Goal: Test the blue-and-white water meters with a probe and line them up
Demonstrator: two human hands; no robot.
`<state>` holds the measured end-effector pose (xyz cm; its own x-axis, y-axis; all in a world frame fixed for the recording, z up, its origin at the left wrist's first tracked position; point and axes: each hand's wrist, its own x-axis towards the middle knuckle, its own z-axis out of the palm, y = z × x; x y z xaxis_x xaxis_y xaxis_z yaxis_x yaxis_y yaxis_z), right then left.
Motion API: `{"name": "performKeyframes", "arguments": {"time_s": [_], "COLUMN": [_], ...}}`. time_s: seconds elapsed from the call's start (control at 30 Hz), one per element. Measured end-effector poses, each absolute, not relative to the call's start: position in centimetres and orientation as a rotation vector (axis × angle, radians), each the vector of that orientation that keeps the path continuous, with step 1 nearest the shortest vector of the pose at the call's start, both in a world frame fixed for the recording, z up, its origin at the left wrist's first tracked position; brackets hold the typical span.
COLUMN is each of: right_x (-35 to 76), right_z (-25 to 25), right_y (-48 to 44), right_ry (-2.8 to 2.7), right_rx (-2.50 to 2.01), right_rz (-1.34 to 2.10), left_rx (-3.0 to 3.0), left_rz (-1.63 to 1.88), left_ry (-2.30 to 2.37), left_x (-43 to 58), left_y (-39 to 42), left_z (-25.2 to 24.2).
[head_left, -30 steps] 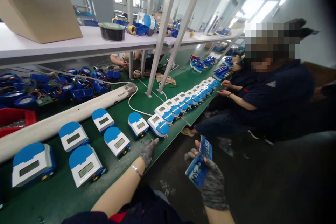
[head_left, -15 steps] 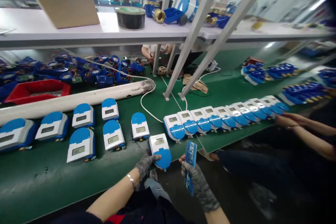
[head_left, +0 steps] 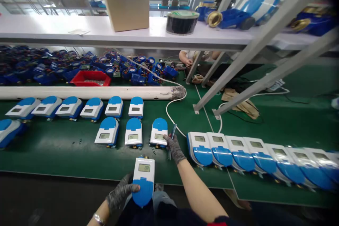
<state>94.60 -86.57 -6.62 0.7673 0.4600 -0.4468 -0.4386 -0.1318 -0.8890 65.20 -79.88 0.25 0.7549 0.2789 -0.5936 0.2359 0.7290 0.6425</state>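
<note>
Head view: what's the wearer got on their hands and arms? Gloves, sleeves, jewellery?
Both hands wear grey knit gloves with a dark mottled pattern: left hand, right hand. The forearms are bare past the gloves. A thin silver-coloured bracelet sits on the left wrist. Dark navy clothing with a bit of red trim shows at the bottom edge.

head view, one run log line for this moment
left hand: holds blue-white meter | right hand: holds thin card, touching meter on belt | green belt
</note>
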Motion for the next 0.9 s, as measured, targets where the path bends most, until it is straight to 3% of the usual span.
{"name": "performKeyframes", "arguments": {"time_s": [0.43, 0.9], "right_x": [104.4, 106.2], "right_z": [-4.4, -4.8], "right_y": [-74.7, -72.1], "right_ry": [-0.109, -0.114], "right_rx": [-1.538, -1.585], "right_rz": [0.723, 0.625], "left_rx": [0.381, 0.377], "left_rz": [0.074, 0.069], "left_ry": [0.706, 0.696], "left_x": [65.2, 67.3], "left_y": [-80.0, -79.0], "left_z": [-2.4, -4.7]}}
